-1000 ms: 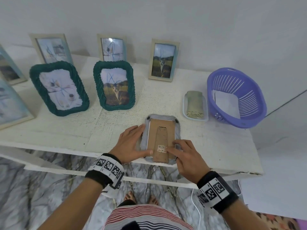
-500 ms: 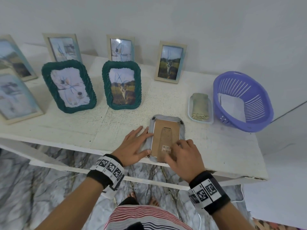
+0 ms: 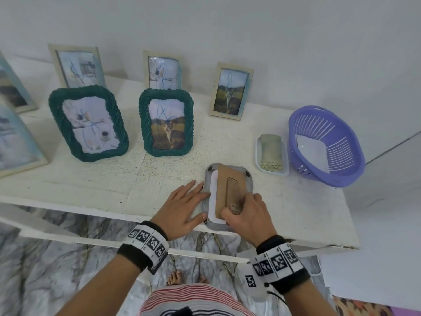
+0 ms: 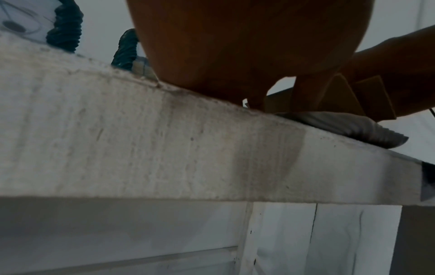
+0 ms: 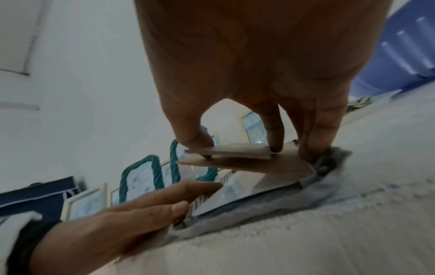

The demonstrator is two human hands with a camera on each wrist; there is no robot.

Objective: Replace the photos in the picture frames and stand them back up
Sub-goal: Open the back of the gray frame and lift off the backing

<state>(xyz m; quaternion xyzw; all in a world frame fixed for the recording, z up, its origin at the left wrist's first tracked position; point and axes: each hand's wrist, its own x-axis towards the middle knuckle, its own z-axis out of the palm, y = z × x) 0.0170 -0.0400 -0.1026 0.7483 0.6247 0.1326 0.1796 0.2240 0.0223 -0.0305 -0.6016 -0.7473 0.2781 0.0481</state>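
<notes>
The grey frame (image 3: 228,197) lies face down on the tabletop (image 3: 95,179). The right hand (image 3: 248,215) pinches the cardboard backing (image 5: 247,163) and its stand, tilting it up, while the left hand (image 3: 182,208), fingers (image 5: 188,188) flat, steadies the frame beside them so it cannot slide.

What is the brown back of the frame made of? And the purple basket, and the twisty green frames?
The brown back looks like cardboard or thin fibreboard: flat, matte, with a raw edge where the right hand lifts it. The purple basket looks like moulded plastic: smooth, with even slots. The green frames look like woven, painted wicker or cord; I cannot tell which.
</notes>
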